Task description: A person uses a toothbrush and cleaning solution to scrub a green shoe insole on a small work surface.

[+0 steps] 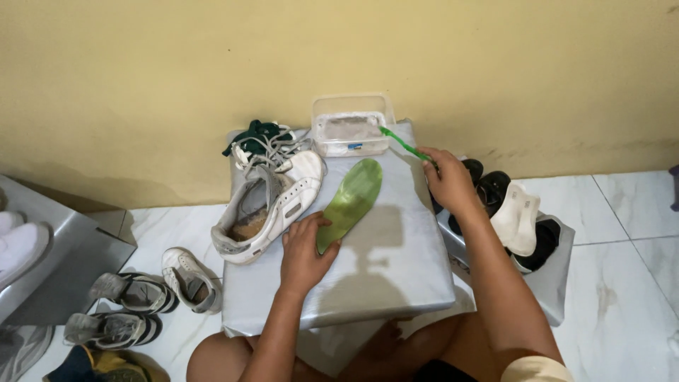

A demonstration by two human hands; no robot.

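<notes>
Held down by the left hand (305, 249), a green insole (350, 201) is pinned at its heel end, fingers flat and curled over its edge rather than closed around it; the insole lies diagonally on a grey wrapped box (396, 262) serving as the desk. A green toothbrush (402, 145) is pinched in the right hand's (447, 180) narrow grip, its head reaching into a clear plastic tub (351, 126) at the far edge of the box, against the yellow wall (339, 49). A worn white sneaker (272, 205) lies just beside the insole on the left, with a second, green-trimmed shoe (260, 143) behind it. Risks, as judged: the tub sits near the back edge and could be tipped or pushed off by the brush, spilling whatever is inside; the insole is held only at one end, so it could pivot or slide on the smooth cover; wet drips could land on the cover. Hard to make out: the tub's contents look whitish, but liquid or powder cannot be told; the brush head is hidden by the tub wall. Dark sandals and a white piece (516, 219) on a lower grey box at right are partly blocked by the right forearm. More shoes (134, 293) lie on the tiled floor at left, some cut off by the frame edge.
</notes>
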